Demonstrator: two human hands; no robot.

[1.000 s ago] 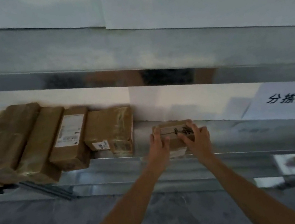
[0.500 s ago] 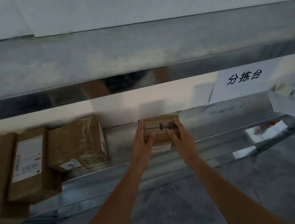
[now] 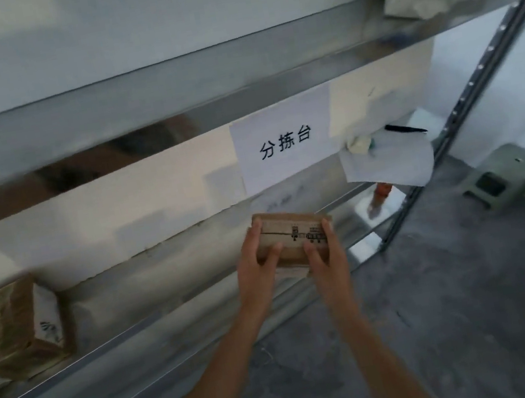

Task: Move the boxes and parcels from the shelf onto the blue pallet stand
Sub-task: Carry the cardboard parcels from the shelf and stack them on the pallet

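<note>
Both hands on small box: left hand grips its 9 o'clock side, right hand its 3 o'clock side. Box at shelf front edge, about to leave. Taped parcels remain at 9 o'clock. Blue pallet stand not in view; most of task left.

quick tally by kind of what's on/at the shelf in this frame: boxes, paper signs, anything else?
Brown boxes: 2, the small box held by left hand and right hand, and the taped box on the shelf
Paper sign: 1
Loose white sheet: 1
Total: 4
</note>
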